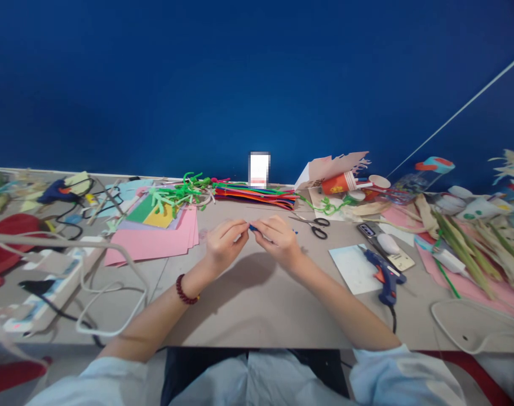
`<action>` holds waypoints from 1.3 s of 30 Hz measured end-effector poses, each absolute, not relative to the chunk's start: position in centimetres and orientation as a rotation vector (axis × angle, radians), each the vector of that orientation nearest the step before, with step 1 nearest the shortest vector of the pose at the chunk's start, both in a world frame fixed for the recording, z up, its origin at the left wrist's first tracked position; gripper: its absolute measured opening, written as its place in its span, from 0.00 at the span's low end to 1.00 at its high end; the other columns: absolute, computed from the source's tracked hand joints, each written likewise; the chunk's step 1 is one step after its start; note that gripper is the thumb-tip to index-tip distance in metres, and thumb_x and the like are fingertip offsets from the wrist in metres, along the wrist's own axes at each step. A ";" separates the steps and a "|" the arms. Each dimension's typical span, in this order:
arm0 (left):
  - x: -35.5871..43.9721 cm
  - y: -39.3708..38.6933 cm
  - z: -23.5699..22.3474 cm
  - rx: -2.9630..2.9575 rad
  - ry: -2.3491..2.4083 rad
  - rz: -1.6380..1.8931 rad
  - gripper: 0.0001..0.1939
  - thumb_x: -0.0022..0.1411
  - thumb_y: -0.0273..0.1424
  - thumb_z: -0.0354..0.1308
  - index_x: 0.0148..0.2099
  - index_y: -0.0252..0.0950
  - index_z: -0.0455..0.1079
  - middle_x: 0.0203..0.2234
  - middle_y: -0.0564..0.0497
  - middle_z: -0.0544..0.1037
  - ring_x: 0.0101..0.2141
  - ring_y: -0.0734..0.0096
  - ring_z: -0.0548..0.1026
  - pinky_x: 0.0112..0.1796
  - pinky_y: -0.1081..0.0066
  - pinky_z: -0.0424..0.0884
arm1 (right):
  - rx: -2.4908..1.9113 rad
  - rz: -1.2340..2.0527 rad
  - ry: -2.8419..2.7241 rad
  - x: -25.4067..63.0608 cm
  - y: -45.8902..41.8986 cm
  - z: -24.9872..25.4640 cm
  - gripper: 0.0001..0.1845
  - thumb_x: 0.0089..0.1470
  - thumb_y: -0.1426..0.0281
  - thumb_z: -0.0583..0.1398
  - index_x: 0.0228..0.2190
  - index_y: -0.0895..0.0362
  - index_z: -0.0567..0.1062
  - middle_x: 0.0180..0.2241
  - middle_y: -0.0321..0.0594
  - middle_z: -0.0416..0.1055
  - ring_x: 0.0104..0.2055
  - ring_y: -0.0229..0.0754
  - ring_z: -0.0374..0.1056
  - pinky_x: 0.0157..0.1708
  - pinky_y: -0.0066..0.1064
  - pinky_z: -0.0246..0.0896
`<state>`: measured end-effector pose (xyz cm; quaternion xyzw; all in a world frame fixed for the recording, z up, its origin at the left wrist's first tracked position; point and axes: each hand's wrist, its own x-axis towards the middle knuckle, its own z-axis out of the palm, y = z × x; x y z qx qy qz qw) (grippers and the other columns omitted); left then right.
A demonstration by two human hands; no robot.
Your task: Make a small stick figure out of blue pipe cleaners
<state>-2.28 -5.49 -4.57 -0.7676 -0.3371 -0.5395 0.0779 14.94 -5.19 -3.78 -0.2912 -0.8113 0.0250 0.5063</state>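
Note:
My left hand [226, 243] and my right hand [278, 241] meet above the middle of the table, fingertips almost touching. Both are closed in a pinch on a small blue piece [252, 228] that looks like pipe cleaner. Most of it is hidden by my fingers; a bit of blue also shows just past my right hand. Behind my hands lies a bundle of coloured pipe cleaners [257, 195]. Black-handled scissors [318, 228] rest to the right of my right hand. Pink paper sheets [155, 242] lie left of my left hand.
At right, a blue glue gun [384, 274] lies partly on a white sheet [353, 269], near a phone [398, 258] and corn husks [464, 242]. A red paper cup [339, 183] lies behind. At left are a power strip [54, 287] and looping cables. Green pipe-cleaner shapes [176, 194] sit at the back.

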 end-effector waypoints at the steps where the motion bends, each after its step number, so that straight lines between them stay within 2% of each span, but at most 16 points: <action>1: -2.3 -5.5 -4.6 -2.297 -1.001 -1.595 0.08 0.57 0.22 0.57 0.38 0.38 0.72 0.32 0.49 0.79 0.34 0.70 0.77 0.36 0.70 0.74 | -0.690 0.057 -1.960 14.9 -5.2 -3.8 0.14 0.57 0.74 0.55 0.44 0.53 0.74 0.35 0.43 0.76 0.36 0.42 0.70 0.39 0.37 0.66; 8: -2.0 -5.9 -3.8 -2.308 -1.052 -1.779 0.07 0.57 0.23 0.57 0.38 0.37 0.72 0.33 0.48 0.78 0.35 0.70 0.77 0.38 0.69 0.74 | -0.672 0.214 -1.829 14.5 -5.3 -3.2 0.12 0.55 0.74 0.57 0.41 0.53 0.75 0.34 0.41 0.77 0.34 0.40 0.70 0.38 0.35 0.65; 12: -1.9 -6.1 -3.2 -2.390 -1.052 -1.858 0.08 0.57 0.22 0.57 0.39 0.37 0.72 0.33 0.48 0.78 0.36 0.70 0.76 0.39 0.68 0.74 | -0.740 0.445 -1.772 14.5 -5.3 -2.9 0.10 0.55 0.71 0.58 0.39 0.53 0.77 0.33 0.40 0.76 0.35 0.40 0.70 0.38 0.34 0.66; 20: -1.9 -5.9 -3.1 -2.461 -1.130 -2.035 0.05 0.57 0.23 0.58 0.37 0.35 0.72 0.33 0.48 0.77 0.34 0.72 0.75 0.35 0.71 0.74 | -0.771 0.896 -1.535 14.7 -4.7 -3.8 0.09 0.52 0.66 0.62 0.37 0.52 0.78 0.37 0.39 0.76 0.40 0.40 0.72 0.43 0.32 0.67; 31: -1.8 -6.1 -3.3 -2.373 -0.993 -1.884 0.07 0.57 0.21 0.57 0.38 0.36 0.71 0.31 0.49 0.77 0.32 0.74 0.75 0.33 0.73 0.74 | -0.751 0.931 -1.563 14.5 -4.7 -4.1 0.10 0.52 0.65 0.62 0.37 0.53 0.78 0.37 0.40 0.77 0.41 0.41 0.72 0.44 0.34 0.67; 39: -1.6 -6.2 -3.4 -2.337 -0.991 -1.846 0.06 0.58 0.22 0.57 0.38 0.36 0.71 0.29 0.50 0.77 0.30 0.75 0.74 0.31 0.74 0.74 | -0.768 0.799 -1.651 14.6 -5.0 -3.8 0.10 0.54 0.67 0.60 0.38 0.54 0.77 0.35 0.41 0.76 0.38 0.40 0.71 0.40 0.33 0.68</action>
